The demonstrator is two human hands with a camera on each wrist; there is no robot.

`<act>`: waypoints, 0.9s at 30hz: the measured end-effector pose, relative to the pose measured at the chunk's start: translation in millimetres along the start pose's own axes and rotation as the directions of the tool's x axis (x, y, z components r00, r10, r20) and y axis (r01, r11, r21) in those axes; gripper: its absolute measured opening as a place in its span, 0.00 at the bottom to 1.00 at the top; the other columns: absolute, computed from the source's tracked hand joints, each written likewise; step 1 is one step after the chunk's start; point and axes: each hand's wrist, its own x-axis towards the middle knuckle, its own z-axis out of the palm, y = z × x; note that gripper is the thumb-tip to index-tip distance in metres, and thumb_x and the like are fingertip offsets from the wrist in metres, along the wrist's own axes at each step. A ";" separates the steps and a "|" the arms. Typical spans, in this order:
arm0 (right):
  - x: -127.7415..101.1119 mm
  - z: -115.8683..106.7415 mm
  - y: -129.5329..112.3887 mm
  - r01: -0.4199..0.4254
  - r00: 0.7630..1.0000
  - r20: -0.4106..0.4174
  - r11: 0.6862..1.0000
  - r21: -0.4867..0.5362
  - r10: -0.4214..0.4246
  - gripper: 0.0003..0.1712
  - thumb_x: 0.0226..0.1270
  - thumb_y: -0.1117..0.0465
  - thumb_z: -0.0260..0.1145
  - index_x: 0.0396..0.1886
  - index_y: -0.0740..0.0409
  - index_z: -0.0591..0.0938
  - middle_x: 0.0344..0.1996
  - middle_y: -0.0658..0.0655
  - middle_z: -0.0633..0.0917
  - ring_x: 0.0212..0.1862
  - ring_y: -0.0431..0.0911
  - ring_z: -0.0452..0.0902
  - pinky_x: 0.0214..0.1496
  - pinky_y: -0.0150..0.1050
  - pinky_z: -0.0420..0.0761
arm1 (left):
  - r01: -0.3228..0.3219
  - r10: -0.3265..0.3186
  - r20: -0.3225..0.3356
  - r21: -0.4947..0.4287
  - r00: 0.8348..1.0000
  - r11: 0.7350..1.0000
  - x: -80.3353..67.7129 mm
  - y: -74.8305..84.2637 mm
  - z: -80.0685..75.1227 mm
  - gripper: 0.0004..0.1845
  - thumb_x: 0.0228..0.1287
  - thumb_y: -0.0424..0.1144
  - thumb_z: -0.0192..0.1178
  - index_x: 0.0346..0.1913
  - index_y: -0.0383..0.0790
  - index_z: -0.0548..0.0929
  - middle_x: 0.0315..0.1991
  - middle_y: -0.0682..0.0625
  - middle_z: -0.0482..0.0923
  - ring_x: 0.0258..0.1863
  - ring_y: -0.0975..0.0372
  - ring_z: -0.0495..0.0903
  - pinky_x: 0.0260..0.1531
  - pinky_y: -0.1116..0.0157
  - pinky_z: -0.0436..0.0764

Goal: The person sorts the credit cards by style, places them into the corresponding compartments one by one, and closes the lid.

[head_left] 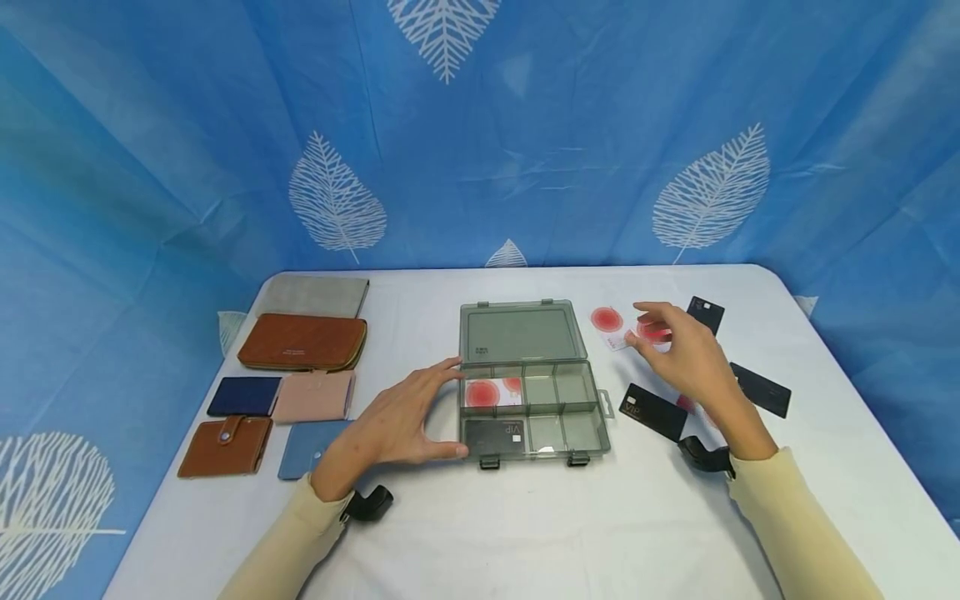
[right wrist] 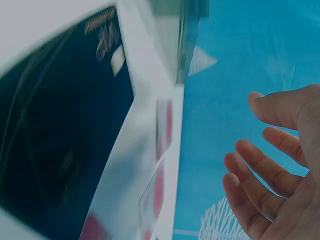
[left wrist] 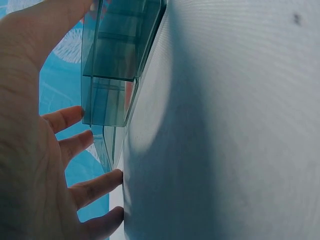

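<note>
An organizer box (head_left: 522, 335) of clear grey-green plastic lies with its lid folded back. In its left compartments are a red-and-white card (head_left: 482, 393) and a black VIP card (head_left: 491, 437). My left hand (head_left: 393, 423) is spread along the box's left side, thumb at the front corner and fingertips right at the wall. My right hand (head_left: 688, 354) hovers over the scattered cards, fingers loosely bent and holding nothing. Beneath and around it are a red-and-white card (head_left: 609, 323), another partly hidden by its fingers, and a black card (right wrist: 65, 125) close to the wrist.
More black cards lie at the right, one behind the hand (head_left: 707, 312) and one beside the wrist (head_left: 763, 392). On the left stand several wallets, among them a brown zip wallet (head_left: 300, 342), a pink one (head_left: 313, 397) and a blue one (head_left: 303, 446). A blue curtain (head_left: 525, 167) hangs behind the table.
</note>
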 end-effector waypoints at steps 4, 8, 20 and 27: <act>0.0 -2.2 14.5 -0.061 0.998 0.023 0.997 -0.038 0.062 0.34 0.70 0.61 0.77 0.73 0.62 0.77 0.56 0.71 0.86 0.54 0.68 0.84 0.56 0.70 0.81 | -0.004 0.004 -0.005 -0.002 1.000 1.000 -0.6 -0.6 1.5 0.58 0.55 0.74 0.72 0.83 0.49 0.66 0.87 0.52 0.56 0.81 0.50 0.65 0.67 0.39 0.77; -0.2 -1.8 27.5 -0.144 0.986 0.075 0.985 -0.090 0.151 0.36 0.71 0.58 0.75 0.75 0.62 0.74 0.59 0.73 0.84 0.58 0.70 0.81 0.59 0.73 0.78 | -0.022 0.022 -0.014 -0.001 1.000 1.000 -0.9 -0.9 2.5 0.57 0.55 0.74 0.72 0.82 0.47 0.67 0.86 0.51 0.56 0.80 0.50 0.66 0.68 0.40 0.77; -2.8 -5.2 54.6 -0.257 0.925 0.230 0.944 -0.209 0.303 0.44 0.70 0.53 0.75 0.78 0.67 0.69 0.62 0.78 0.77 0.65 0.74 0.72 0.64 0.77 0.73 | -0.037 0.037 -0.022 0.000 0.999 0.999 -1.0 -0.1 3.0 0.57 0.56 0.76 0.70 0.82 0.47 0.67 0.86 0.50 0.57 0.80 0.50 0.66 0.69 0.40 0.76; -0.8 -9.3 60.3 -0.283 0.909 0.245 0.930 -0.235 0.339 0.41 0.71 0.54 0.75 0.76 0.69 0.71 0.63 0.79 0.76 0.67 0.76 0.69 0.66 0.78 0.69 | -0.035 0.035 -0.029 0.002 0.999 0.999 -1.9 -1.2 3.1 0.58 0.55 0.76 0.70 0.82 0.47 0.67 0.86 0.49 0.57 0.80 0.50 0.66 0.70 0.40 0.75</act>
